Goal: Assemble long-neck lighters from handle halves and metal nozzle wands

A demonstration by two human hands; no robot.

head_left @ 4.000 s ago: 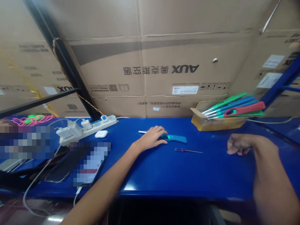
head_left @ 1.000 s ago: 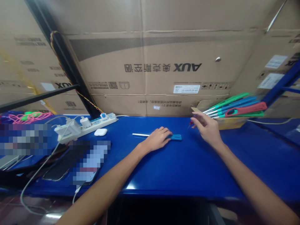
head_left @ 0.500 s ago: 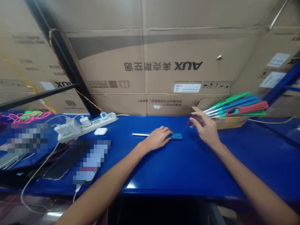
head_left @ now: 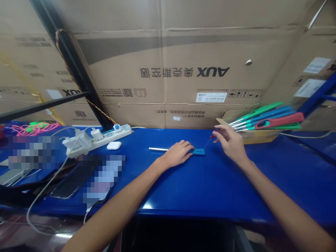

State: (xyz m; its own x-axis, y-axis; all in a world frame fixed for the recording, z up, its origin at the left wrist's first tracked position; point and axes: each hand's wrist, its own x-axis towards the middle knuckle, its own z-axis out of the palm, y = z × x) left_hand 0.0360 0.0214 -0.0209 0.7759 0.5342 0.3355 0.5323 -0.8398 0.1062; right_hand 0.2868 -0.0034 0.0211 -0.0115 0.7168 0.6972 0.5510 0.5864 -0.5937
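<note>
On the blue tabletop lies a blue-handled long-nosed lighter [head_left: 198,152], its silver rod pointing left. My left hand [head_left: 179,154] closes over its middle from above and presses it to the table. In my right hand [head_left: 231,141] a thin screwdriver [head_left: 211,137] with a dark red handle is pinched between the fingers. Its slim shaft slants down to the left, with the tip at the lighter's right end. Whether the tip sits inside the handle I cannot tell.
A yellowish carton [head_left: 258,137] full of several green, blue and red lighters [head_left: 278,117] stands close behind my right hand. To the left are a power strip [head_left: 105,141] with chargers, a white earbud case [head_left: 114,145], phones [head_left: 105,182] and cables. Cardboard [head_left: 168,52] walls the back.
The view has shifted slightly. Both hands, the lighter and the screwdriver keep nearly the same positions relative to each other.
</note>
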